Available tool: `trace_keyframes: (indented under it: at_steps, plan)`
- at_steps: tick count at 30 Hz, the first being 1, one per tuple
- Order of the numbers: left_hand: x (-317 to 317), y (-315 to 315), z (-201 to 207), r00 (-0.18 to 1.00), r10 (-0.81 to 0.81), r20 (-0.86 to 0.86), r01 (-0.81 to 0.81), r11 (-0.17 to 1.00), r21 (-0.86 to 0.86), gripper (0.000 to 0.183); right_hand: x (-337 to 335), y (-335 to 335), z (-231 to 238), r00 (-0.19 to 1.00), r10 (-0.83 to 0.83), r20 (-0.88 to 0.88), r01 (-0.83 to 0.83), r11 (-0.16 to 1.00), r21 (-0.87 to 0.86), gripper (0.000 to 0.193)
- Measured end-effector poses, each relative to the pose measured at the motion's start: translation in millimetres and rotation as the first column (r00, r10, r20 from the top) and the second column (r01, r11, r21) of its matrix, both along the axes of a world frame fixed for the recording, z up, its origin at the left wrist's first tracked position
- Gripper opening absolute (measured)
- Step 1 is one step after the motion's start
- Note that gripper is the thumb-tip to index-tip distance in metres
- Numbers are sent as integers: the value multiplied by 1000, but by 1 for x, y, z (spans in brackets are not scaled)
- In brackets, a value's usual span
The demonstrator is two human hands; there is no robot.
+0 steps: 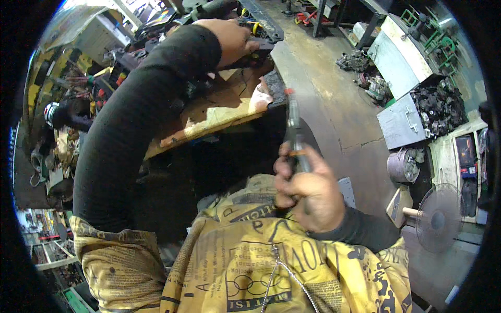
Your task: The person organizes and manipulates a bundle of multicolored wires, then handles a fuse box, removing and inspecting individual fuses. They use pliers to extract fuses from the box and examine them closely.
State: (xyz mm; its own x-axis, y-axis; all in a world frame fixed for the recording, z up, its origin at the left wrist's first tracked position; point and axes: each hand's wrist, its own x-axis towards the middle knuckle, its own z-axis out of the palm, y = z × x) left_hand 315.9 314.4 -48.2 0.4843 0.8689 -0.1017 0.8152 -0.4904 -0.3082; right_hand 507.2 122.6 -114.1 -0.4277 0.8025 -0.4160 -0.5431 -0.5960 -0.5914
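Observation:
My left hand (234, 41) reaches far forward over the workbench (209, 112), its fingers curled over a black block-like part (259, 53) near the bench's far right corner. What lies under the palm is hidden. Closer to my body, right of the bench edge, my right hand (312, 190) is closed around a slim pen-like tool (294, 120). The tool points up and away, with a red tip and an orange band by the fingers. Motion blurs it, so its exact kind is unclear. A crumpled pale cloth or paper (261, 97) lies on the bench between the hands.
Tools and dark parts crowd the bench's left side, near a black cylinder with a white-ringed end (52, 115). To the right stand a fan (440, 216), a bucket (404, 166) filled with pieces, and a white metal cabinet (399, 57). Greasy machine parts (373, 86) lie on the floor.

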Motion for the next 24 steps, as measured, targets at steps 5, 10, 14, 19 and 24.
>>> trace_keyframes:
  at_steps: [5, 10, 14, 19, 24]
  plan:
    - [4, -2, 10, 998, 46, -37, -47, 999, -21, 41, 35, 13, -13, 988, 95, 124, -124, 960, 252, 48]
    - [3, -30, 18, 685, -309, 659, 128, 943, 309, 28, 38, 20, -24, 941, 229, 250, -310, 878, 365, 47]
    - [9, -90, -16, -204, 235, 950, 211, 959, -191, 27, 40, 26, -23, 884, 304, 354, -457, 721, 521, 48]
    - [24, -124, -63, -532, 453, 715, 618, 785, -37, 47, 32, 26, -18, 861, 297, 413, -495, 676, 546, 51]
    - [17, -131, -79, -637, 521, 567, 668, 741, 70, 43, 24, 25, -19, 838, 317, 445, -540, 606, 585, 52]
